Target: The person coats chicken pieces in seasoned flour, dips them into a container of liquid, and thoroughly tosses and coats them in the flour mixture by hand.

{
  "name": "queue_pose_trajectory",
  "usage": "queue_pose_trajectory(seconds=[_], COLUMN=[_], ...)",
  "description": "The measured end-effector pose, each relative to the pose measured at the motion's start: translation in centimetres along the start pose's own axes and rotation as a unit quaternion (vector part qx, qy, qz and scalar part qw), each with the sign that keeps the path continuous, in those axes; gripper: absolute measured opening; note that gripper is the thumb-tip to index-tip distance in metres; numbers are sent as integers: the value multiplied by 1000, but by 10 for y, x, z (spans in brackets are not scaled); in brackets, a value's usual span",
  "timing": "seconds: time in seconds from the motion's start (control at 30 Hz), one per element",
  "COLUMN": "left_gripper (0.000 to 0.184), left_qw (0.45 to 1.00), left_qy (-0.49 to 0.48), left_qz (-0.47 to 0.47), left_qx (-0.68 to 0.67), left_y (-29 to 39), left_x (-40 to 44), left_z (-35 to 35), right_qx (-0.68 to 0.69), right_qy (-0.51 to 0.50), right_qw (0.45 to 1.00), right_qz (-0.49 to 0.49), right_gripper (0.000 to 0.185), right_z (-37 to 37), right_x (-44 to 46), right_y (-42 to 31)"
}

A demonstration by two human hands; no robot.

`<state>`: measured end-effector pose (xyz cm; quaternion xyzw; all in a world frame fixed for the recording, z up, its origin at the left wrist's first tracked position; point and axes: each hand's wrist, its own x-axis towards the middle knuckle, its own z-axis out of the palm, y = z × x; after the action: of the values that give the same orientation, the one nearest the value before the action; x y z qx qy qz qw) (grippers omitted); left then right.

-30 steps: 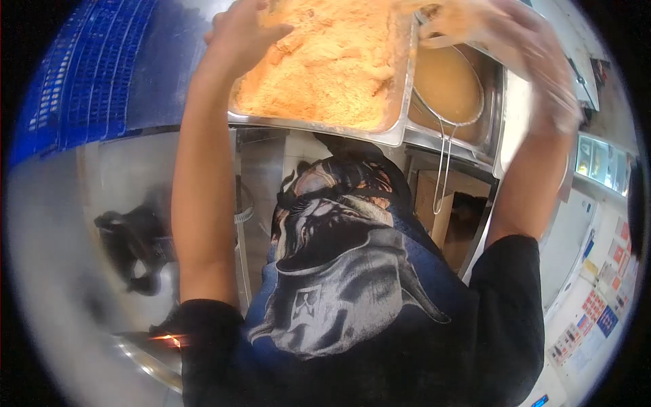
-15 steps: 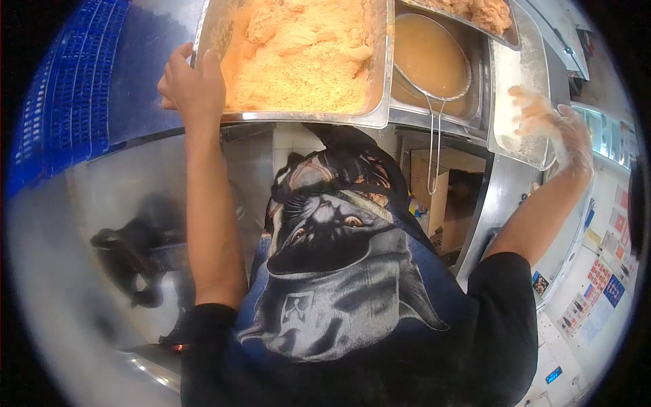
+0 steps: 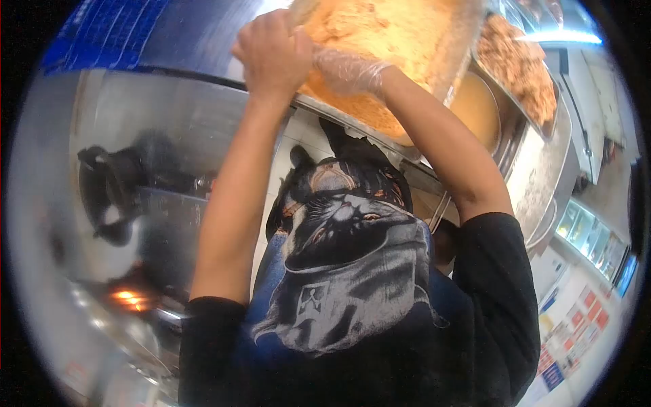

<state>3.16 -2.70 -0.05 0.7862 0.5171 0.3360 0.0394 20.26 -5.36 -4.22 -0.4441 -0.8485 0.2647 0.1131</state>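
A large metal tray point(image 3: 453, 76) of orange-yellow crumbly coating point(image 3: 380, 37) lies tilted in view at the top. My left hand point(image 3: 274, 54) is bare and closed on the tray's left edge. My right hand point(image 3: 347, 71), in a clear plastic glove, reaches across the tray to its left side, beside my left hand. Its fingertips are hidden, so whether it holds anything does not show. Right of the tray, a round strainer point(image 3: 477, 112) sits in tan liquid, partly covered by my right arm.
A smaller metal tray of coated pieces point(image 3: 519, 64) is at the upper right, above a pan of white powder point(image 3: 539, 183). A blue crate point(image 3: 112, 34) stands at the upper left. An orange flame point(image 3: 129, 297) glows at the lower left.
My right hand has swung from the white powder on the right over to the tray's left side. My left hand remains at the tray's left edge. The view has turned.
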Motion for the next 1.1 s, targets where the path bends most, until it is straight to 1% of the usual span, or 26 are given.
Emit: queue_pose_trajectory(seconds=[0.03, 0.1, 0.13, 0.2, 0.23, 0.3, 0.33, 0.37, 0.4, 0.43, 0.47, 0.5, 0.53, 0.57, 0.63, 0.67, 0.7, 0.73, 0.77, 0.83, 0.87, 0.93, 0.97, 1.03, 1.07, 1.1], left_gripper=[42, 41, 38, 37, 36, 35, 35, 35, 35, 35, 36, 36, 36, 36, 36, 36, 36, 35, 35, 35, 35, 35, 35, 35, 36, 36], left_qw=[1000, 1000, 999, 1000, 1000, 999, 999, 999, 999, 999, 1000, 1000, 1000, 1000, 1000, 1000, 1000, 1000, 1000, 1000, 1000, 1000, 1000, 1000, 1000, 1000], left_qy=[6, 21, 28, 28, 25, 29, 34, 40, 41, 28, 15, 16, 18, 18, 13, 8, 6, 4, 3, 7, 11, 7, 2, 1, 2, -4], left_qz=[-13, 7, 19, 5, 4, -2, -4, -4, -4, -2, 2, 9, 6, -1, -6, -8, -8, -7, -6, -4, -3, -3, -5, -4, -6, 2], left_qx=[8, 0, 4, -3, -15, -15, -20, -26, -28, -22, -17, -20, -20, -17, -19, -27, -30, -26, -22, -26, -29, -26, -21, -20, -16, -22], left_y=[-2, -4, -3, 5, 8, 11, 12, 13, 14, 13, 13, 15, 15, 13, 12, 13, 14, 15, 15, 15, 16, 16, 15, 14, 13, 13], left_x=[-1, -13, -16, -20, -20, -21, -22, -23, -24, -25, -24, -23, -26, -26, -26, -26, -27, -27, -28, -29, -29, -28, -29, -28, -28, -27], left_z=[1, 27, 28, 27, 27, 28, 29, 29, 27, 25, 23, 22, 18, 16, 15, 17, 19, 20, 20, 20, 20, 19, 18, 19, 19, 18], right_qx=[0, -82, -84, -137, -138, -114, -116, -123, -127, -128, -183, -232, -272, -273, -385, -385, -401, -410, -409, -236, -236, -118, -118, 8, -93, -92], right_qy=[-10, -59, -67, -198, -200, -243, -246, -103, 45, 47, -86, -217, -172, -170, -270, -271, -143, -13, -14, -70, -69, 19, 20, 213, 217, 221], right_qw=[1000, 994, 994, 967, 966, 954, 953, 981, 988, 987, 965, 916, 921, 922, 852, 851, 879, 891, 890, 917, 916, 895, 893, 893, 886, 881], right_qz=[-13, 38, 26, 88, 81, 136, 133, 105, 77, 84, 168, 245, 218, 215, 233, 233, 216, 196, 198, 315, 317, 430, 434, 396, 400, 409], right_gripper=[61, 45, 45, 36, 36, 38, 38, 38, 38, 38, 37, 36, 34, 34, 33, 33, 31, 29, 29, 31, 31, 34, 34, 41, 45, 45], right_z=[2, 14, 13, 10, -3, -33, -41, -49, -53, -56, -58, -61, -43, -41, -37, -36, -36, -38, -49, -84, -99, -121, -124, -127, -128, -128], right_x=[6, -11, -19, -43, -49, -56, -60, -61, -62, -55, -41, -31, -34, -32, -35, -44, -59, -72, -79, -88, -93, -104, -114, -132, -133, -139], right_y=[-6, -3, -3, 2, 2, 1, 9, 18, 25, 25, 21, 21, 29, 27, 22, 22, 24, 28, 28, 30, 28, 28, 34, 40, 34, 38])
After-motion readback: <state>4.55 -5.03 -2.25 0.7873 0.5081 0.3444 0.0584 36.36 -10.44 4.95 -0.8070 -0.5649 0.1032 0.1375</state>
